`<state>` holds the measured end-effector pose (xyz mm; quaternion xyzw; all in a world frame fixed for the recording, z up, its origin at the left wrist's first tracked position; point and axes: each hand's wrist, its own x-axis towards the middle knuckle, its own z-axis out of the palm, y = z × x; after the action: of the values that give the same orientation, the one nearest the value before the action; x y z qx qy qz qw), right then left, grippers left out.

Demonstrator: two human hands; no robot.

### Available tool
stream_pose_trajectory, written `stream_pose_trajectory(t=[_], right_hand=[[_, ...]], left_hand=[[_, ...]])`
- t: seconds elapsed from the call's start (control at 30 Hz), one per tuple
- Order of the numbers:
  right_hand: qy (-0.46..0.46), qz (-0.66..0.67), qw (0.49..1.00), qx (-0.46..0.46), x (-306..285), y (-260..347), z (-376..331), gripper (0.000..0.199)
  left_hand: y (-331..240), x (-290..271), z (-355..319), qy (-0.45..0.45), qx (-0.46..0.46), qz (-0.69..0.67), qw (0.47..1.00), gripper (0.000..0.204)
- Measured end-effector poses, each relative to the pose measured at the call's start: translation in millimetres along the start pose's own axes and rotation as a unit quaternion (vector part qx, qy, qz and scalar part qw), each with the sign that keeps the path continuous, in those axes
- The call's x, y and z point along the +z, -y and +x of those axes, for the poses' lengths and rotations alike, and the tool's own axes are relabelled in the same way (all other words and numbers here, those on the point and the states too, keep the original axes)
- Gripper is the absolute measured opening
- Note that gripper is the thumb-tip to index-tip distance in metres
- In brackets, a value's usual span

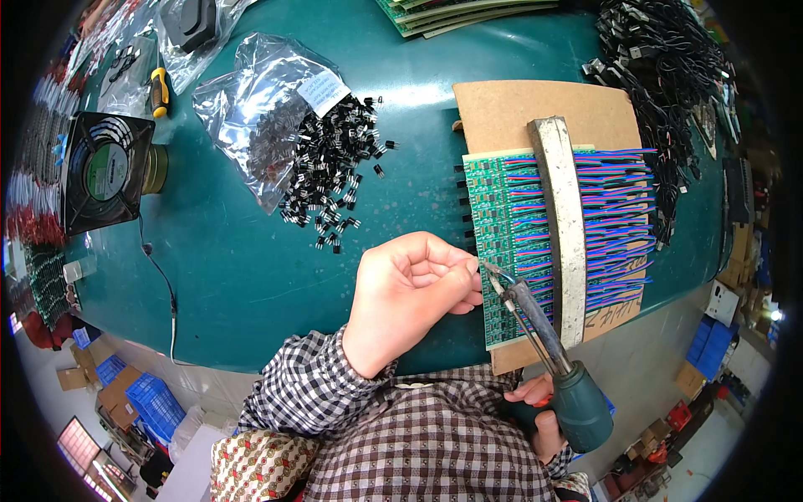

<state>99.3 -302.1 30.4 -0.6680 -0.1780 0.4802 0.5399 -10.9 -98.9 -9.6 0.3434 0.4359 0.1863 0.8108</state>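
Observation:
My left hand [414, 297] is closed in a pinch at the left edge of a green circuit board panel [493, 217]. Whatever lies between its fingertips is too small to make out. Wrapped round the green handle of a soldering iron [581, 406], my right hand [539, 402] is partly hidden behind it. The iron's tip meets the panel close to the left fingertips. Black three-legged components [462, 197] stick out along the panel's left edge. Blue, red and black wires [615, 213] run off its right side. A long metal bar [562, 226] lies across the panel.
Under the panel is brown cardboard [548, 113]. Loose black components [326, 163] spill from a clear bag [251, 92]. A black fan [104, 171] stands at the left, near a yellow screwdriver [160, 92]. Black cables [661, 58] pile up at the far right, boards [456, 15] at the back.

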Motion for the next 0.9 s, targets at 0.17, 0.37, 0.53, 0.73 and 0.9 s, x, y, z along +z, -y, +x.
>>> stream_pose_trajectory(t=[0.17, 0.37, 0.53, 0.73, 0.9], right_hand=[[-0.015, 0.005, 1.0, 0.004, 0.3, -1.2, -2.1, 0.059], [-0.028, 0.035, 0.999, -0.004, -1.4, -3.8, -4.9, 0.062], [-0.029, 0.028, 0.999, -0.002, -1.0, -1.6, -3.8, 0.063], [-0.04, 0.034, 0.998, -0.017, 0.9, -2.9, -3.5, 0.062], [-0.042, 0.032, 0.998, -0.041, 1.3, -6.0, -3.0, 0.062]], left_hand=[[-0.4, 0.2, -0.2, -0.004, -0.004, 0.002, 1.0, 0.007], [-1.9, 0.9, -0.4, -0.005, -0.008, 0.002, 1.0, 0.007], [-2.3, 1.6, -0.3, -0.006, -0.006, 0.004, 1.0, 0.007], [-0.7, 1.8, 0.1, -0.006, -0.005, -0.005, 1.0, 0.007], [-1.1, 1.0, -0.2, -0.005, -0.005, 0.003, 1.0, 0.008]])
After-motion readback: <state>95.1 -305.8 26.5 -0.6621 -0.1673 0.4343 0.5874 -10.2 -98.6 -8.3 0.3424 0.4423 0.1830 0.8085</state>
